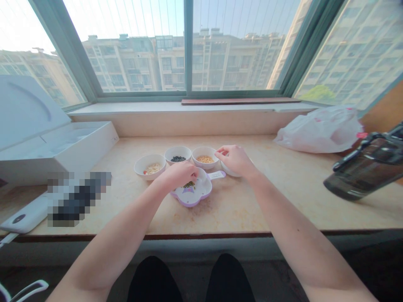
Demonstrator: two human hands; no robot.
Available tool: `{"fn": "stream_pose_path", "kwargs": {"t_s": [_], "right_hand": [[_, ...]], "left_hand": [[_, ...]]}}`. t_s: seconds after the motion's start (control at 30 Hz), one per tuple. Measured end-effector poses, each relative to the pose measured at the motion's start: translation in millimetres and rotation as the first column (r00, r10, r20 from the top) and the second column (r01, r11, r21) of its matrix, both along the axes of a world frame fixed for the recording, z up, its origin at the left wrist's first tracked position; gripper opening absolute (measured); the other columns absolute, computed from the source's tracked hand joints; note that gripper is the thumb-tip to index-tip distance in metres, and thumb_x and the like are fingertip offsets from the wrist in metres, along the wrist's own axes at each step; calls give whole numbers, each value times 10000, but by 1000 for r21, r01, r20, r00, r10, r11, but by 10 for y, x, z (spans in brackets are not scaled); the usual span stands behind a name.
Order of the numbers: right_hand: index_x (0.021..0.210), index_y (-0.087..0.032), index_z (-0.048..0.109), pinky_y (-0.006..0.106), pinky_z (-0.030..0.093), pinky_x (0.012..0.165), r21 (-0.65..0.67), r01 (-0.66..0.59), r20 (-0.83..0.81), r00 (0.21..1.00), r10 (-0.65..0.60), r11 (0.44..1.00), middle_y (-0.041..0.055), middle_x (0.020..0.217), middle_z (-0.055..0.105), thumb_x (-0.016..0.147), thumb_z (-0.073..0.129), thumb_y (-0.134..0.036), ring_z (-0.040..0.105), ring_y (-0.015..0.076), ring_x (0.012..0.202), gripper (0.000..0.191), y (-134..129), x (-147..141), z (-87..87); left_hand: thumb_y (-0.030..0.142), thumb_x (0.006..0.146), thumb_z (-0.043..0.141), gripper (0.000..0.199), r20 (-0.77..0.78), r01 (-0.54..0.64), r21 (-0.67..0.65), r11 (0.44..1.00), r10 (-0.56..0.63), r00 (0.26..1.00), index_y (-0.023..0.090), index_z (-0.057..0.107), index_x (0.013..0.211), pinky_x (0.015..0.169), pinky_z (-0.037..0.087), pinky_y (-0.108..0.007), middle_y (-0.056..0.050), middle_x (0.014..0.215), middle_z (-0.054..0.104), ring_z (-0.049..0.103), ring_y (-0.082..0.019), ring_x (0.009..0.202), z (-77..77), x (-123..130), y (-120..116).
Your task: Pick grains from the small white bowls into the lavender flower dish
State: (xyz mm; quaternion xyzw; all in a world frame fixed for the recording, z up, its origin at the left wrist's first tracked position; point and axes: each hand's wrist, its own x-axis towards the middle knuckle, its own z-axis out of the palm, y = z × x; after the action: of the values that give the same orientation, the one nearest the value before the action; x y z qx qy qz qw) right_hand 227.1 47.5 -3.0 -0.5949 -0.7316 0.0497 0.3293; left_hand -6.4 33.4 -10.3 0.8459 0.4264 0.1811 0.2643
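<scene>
My left hand (179,176) hangs with bunched fingers over a small white dish with a lilac rim and a handle (197,197), which holds a few green beans (189,185). My right hand (236,160) curves over a white bowl (229,171) and mostly hides it, with its fingertips close to the rim of a bowl of yellow grains (205,159). Farther left stand a bowl of black beans (178,159) and a bowl of pale flakes with a red bit (150,168). Nothing held in either hand is visible.
The bowls stand on a cream stone counter (252,205) beneath a window (189,50). An open white box (56,144) is at the left, beside a blurred object (78,199). A white plastic bag (317,131) lies at the right, near a dark bottle (362,167).
</scene>
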Motion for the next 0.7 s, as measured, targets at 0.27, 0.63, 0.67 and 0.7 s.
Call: {"fn": "stream_pose_path", "kwargs": {"t_s": [0.27, 0.63, 0.67, 0.7], "right_hand": [[879, -197, 791, 317, 481, 704, 2, -53, -53, 997, 53, 999, 80, 849, 771, 882, 637, -365, 673, 203, 730, 228, -48, -32, 24], [844, -206, 784, 315, 478, 693, -30, -106, -64, 992, 104, 994, 52, 780, 755, 876, 639, -385, 638, 184, 671, 233, -81, -91, 26], [841, -207, 783, 312, 477, 681, -35, -113, -73, 991, 110, 993, 47, 763, 751, 875, 640, -386, 633, 181, 657, 232, -88, -99, 31], [840, -207, 783, 310, 474, 667, -38, -121, -81, 990, 118, 992, 44, 748, 747, 875, 640, -387, 627, 178, 643, 232, -96, -107, 37]], "left_hand": [[221, 755, 635, 97, -192, 62, 116, 991, -39, 981, 206, 632, 659, 751, 404, -294, -39, 785, 686, 600, -219, 821, -2, 34, -14], [231, 888, 528, 180, -179, 97, 81, 992, -81, 980, 198, 624, 739, 670, 370, -291, -22, 719, 629, 560, -172, 690, 127, 37, -112], [263, 896, 532, 171, -90, 82, 23, 996, -80, 993, 200, 626, 768, 646, 355, -283, -7, 711, 606, 531, -155, 666, 161, 15, -108], [299, 891, 552, 163, 11, 66, -42, 997, -66, 998, 199, 625, 786, 623, 339, -277, 4, 702, 577, 506, -143, 650, 193, -8, -104]]}}
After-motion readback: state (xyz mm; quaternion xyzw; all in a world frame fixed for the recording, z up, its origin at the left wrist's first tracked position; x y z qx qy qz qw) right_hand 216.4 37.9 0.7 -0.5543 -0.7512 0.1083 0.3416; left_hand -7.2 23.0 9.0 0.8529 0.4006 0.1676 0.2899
